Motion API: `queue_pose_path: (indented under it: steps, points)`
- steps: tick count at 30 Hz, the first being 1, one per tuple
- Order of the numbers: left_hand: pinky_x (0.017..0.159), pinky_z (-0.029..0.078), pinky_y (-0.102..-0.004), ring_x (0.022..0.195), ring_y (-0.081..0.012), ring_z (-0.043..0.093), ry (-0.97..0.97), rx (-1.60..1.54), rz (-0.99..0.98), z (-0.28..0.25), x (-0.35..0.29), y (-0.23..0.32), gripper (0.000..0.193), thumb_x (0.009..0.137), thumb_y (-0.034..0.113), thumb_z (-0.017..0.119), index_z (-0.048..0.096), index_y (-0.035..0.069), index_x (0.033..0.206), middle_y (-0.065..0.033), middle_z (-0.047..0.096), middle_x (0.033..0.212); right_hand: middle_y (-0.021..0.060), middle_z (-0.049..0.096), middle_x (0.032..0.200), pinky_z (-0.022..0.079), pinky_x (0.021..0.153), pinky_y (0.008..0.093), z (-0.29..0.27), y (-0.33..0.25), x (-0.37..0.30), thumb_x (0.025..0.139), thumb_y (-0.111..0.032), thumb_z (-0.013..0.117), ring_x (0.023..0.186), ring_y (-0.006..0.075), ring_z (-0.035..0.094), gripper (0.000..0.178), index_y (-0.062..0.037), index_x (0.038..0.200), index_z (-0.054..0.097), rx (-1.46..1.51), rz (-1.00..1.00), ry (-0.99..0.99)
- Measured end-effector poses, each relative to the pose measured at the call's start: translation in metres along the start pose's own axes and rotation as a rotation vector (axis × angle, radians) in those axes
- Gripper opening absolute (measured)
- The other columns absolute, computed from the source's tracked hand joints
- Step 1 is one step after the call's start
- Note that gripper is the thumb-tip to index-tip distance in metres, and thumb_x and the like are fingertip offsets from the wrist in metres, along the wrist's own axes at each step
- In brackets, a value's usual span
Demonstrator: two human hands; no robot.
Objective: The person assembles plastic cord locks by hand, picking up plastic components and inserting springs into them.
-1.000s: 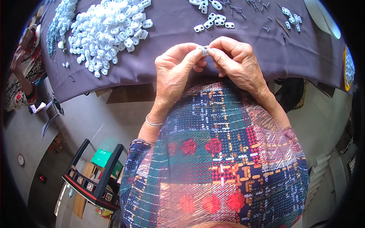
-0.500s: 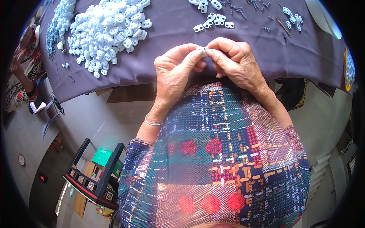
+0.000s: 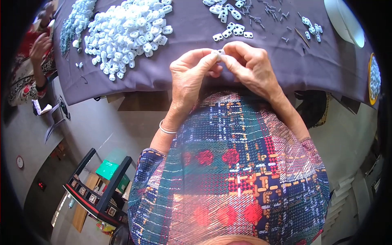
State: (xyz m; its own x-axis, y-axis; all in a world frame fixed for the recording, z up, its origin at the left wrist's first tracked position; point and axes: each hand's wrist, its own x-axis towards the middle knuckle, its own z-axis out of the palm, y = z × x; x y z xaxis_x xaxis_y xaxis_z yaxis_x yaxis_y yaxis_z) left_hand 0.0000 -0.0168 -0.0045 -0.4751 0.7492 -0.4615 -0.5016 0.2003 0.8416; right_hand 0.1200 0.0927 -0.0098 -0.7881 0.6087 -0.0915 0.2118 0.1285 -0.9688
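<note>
Between the fingertips of my left hand (image 3: 192,73) and my right hand (image 3: 253,67) is a small white two-hole cord lock (image 3: 220,52), pinched from both sides just above the table's front edge. My fingers cover most of it. Beyond my hands lies a small group of white cord locks (image 3: 232,32) with dark holes. Farther back sit more pale cord-lock pieces (image 3: 222,10). Small dark metal springs (image 3: 271,10) are scattered to the right of these. A large heap of white cord-lock pieces (image 3: 130,32) covers the table's left part.
A dark cloth (image 3: 183,36) covers the table. Greyish small parts (image 3: 75,22) are piled at the far left. On the right are a thin pointed stick (image 3: 302,37), a few cord locks (image 3: 312,28), a white bowl (image 3: 345,20) and a yellow-rimmed basket (image 3: 372,92). Another person's hand (image 3: 40,48) shows at left.
The table shifts slightly right and down in view. My fingertips turn a little around the cord lock, showing a dark hole. The other person's hand at left has risen.
</note>
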Motion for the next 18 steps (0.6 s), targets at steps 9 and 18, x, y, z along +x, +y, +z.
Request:
queue_pose_path:
  steps: [9,18]
  points:
    - [0.063,0.053,-0.0240,0.073,-0.0135,0.063,-0.040,-0.252,-0.101,0.002,-0.001,0.003,0.016,0.085,0.009,0.060,0.059,-0.002,0.097,-0.0094,0.064,0.088,0.0103,0.055,0.074,0.047,0.052,0.0322,0.010,-0.011,-0.007,0.074,-0.014,0.067,0.060,0.0203,0.057,0.029,0.0009,0.097,0.056,-0.631,-0.297,0.119]
    - [0.064,0.053,-0.0242,0.075,-0.0143,0.063,-0.035,-0.235,-0.112,0.002,-0.002,0.001,0.017,0.085,0.010,0.060,0.059,-0.001,0.097,-0.0097,0.064,0.088,-0.0034,0.056,0.068,0.037,0.049,0.0184,0.002,-0.009,-0.010,0.085,-0.013,0.061,0.058,0.0025,0.046,0.014,0.0005,0.090,0.062,-0.004,0.020,0.133]
